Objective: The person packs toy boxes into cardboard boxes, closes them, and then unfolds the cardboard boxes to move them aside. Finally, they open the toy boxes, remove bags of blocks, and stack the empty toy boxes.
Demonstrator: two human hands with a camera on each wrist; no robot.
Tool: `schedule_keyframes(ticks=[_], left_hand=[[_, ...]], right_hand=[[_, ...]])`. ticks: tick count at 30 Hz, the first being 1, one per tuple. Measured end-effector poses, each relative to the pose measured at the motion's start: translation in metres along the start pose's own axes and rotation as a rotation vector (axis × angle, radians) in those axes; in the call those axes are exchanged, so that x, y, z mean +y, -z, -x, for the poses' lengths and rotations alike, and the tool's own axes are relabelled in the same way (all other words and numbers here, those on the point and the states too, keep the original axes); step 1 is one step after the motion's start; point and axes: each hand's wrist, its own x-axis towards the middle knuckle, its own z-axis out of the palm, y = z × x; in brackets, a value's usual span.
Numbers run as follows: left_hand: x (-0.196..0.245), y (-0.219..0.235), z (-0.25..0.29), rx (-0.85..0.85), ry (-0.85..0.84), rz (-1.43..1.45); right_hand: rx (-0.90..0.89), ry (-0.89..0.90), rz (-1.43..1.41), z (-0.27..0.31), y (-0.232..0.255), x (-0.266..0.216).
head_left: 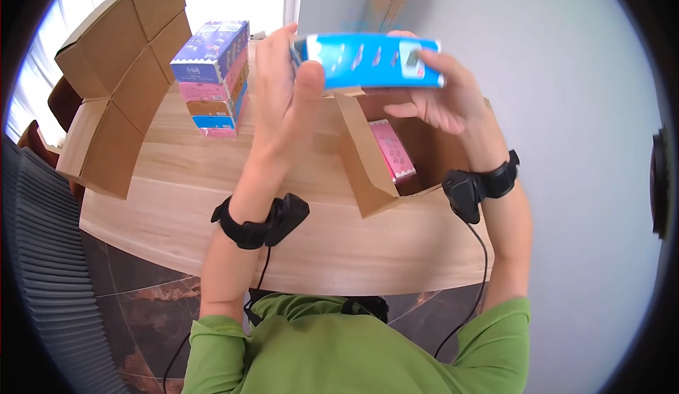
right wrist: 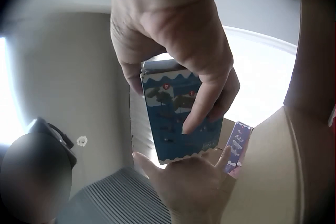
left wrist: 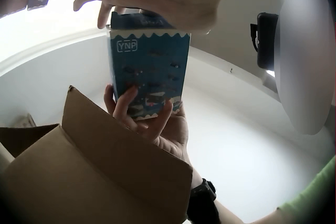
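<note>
A blue box [head_left: 346, 61] with wavy white edges and "YNP" print [left wrist: 127, 46] is held up in front of me, above the table's far side. My right hand [head_left: 453, 97] grips its right end, thumb on one face and fingers round the other, as the right wrist view shows. At the opposite end, my left hand [head_left: 279, 104] rests its palm against the box with fingers extended and thumb apart. Below the right hand stands an open cardboard carton [head_left: 364, 175], holding a pink box [head_left: 391, 150] near its left wall.
Left of the hands, a stack of several coloured boxes, with a purple box [head_left: 209, 51] on top, stands on the wooden table [head_left: 283, 217]. A large folded cardboard sheet [head_left: 117, 54] stands at the table's left edge. A beige bin [head_left: 390, 1] is by the wall.
</note>
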Motion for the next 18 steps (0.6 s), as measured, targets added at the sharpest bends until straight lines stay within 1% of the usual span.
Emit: schedule_keyframes(ticks=[1, 4, 5, 8, 11, 14, 15, 17, 18], left_hand=[[-0.003, 0.004, 0.001, -0.043, 0.023, -0.058], [0.001, 0.003, 0.003, -0.104, 0.211, 0.139], [-0.003, 0.006, 0.004, -0.14, 0.154, 0.102], [0.004, -0.003, 0.009, -0.064, 0.055, 0.297], [0.005, -0.007, 0.011, -0.045, 0.067, 0.424], [0.005, -0.001, 0.009, -0.146, 0.073, 0.375], [0.008, 0.001, 0.009, -0.175, 0.131, 0.389], [0.016, 0.004, 0.01, -0.234, 0.256, 0.416], [0.018, 0.005, 0.01, -0.231, 0.422, 0.463]], right_hand=[[-0.026, 0.056, -0.007, 0.001, -0.003, 0.002], [-0.002, 0.236, 0.326, 0.007, -0.008, 0.01], [0.047, 0.224, 0.373, 0.011, -0.013, 0.01], [0.098, 0.351, 0.638, 0.015, -0.018, 0.014], [0.115, 0.327, 0.73, 0.017, -0.022, 0.017], [0.134, 0.3, 0.771, 0.023, -0.028, 0.018], [0.142, 0.287, 0.779, 0.024, -0.029, 0.019], [0.171, 0.318, 0.835, 0.025, -0.032, 0.022], [0.186, 0.329, 0.86, 0.025, -0.034, 0.025]])
